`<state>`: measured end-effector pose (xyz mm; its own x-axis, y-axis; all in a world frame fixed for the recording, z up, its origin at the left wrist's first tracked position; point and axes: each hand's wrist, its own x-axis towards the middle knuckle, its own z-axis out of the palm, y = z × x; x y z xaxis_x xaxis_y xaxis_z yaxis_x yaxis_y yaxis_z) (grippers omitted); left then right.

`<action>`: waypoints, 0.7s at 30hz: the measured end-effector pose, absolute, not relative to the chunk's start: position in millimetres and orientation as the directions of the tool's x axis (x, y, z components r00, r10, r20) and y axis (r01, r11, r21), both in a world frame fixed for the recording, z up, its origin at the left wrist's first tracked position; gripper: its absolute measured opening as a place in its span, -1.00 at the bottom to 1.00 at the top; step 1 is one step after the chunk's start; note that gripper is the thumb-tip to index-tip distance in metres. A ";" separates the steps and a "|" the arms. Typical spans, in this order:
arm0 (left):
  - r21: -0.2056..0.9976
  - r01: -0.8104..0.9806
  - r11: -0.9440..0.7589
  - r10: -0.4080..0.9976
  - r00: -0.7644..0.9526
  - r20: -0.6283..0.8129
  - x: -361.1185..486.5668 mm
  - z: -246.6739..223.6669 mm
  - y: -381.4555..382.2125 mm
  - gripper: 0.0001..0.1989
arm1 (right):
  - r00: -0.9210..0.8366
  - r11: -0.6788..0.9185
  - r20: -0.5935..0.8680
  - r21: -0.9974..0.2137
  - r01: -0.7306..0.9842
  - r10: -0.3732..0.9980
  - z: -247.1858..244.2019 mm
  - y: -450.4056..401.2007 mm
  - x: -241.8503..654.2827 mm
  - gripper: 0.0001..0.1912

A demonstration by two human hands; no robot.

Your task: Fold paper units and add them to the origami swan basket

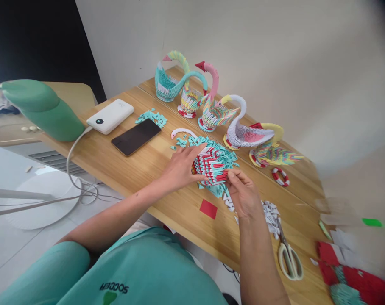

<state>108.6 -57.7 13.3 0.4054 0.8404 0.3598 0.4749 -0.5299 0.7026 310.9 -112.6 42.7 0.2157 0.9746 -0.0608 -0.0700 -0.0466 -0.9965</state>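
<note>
My left hand (182,167) wraps its thumb and fingers around a folded-paper body (210,165) built of rows of red, white and teal pieces. At the body's right edge, the thumb and fingertips of my right hand (242,188) pinch a red folded paper piece (226,173); whether it is fixed in the body I cannot tell. Beneath and behind lies a heap of loose teal paper pieces (227,156). A white curved paper neck (183,131) with a pink tip rests just beyond my left hand. Nearer me is a flat red paper rectangle (208,209).
Several folded-paper swans (243,134) line the back by the wall, with a red and white paper ring (280,176). Leftward are a phone (137,136), a white power bank (110,115) and a green bottle (46,108). White pieces (271,217) and scissors (289,256) lie right.
</note>
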 end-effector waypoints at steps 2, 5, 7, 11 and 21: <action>0.706 0.475 -0.526 0.842 0.407 0.353 108.3 13.2 -57.5 -0.05 | 0.246 -0.046 -0.047 -0.999 -0.009 0.968 45.0 -112.7 313.3 -0.77; 0.707 0.475 -0.524 0.843 0.409 0.350 108.1 13.1 -57.3 -0.06 | 0.273 -0.054 -0.035 -0.997 0.061 0.961 47.7 -112.5 316.0 -0.75; 0.706 0.471 -0.528 0.841 0.408 0.357 107.9 12.8 -57.2 -0.05 | 0.265 -0.052 -0.031 -0.996 0.071 0.964 47.4 -112.0 316.4 -0.75; 0.704 0.461 -0.541 0.834 0.404 0.376 107.8 11.1 -56.8 -0.03 | 0.244 -0.039 -0.028 -0.999 0.038 0.969 43.4 -112.3 313.8 -0.75; 0.720 0.444 -0.533 0.838 0.390 0.380 108.3 6.2 -57.7 -0.05 | 0.300 -0.023 0.107 -0.916 0.400 0.948 52.7 -125.1 304.1 -0.76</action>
<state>108.3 -57.7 6.2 0.3905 0.8384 0.3802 0.4443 -0.5334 0.7198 304.1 -125.1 52.7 0.2995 0.9481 0.1071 0.4005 -0.0231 -0.9160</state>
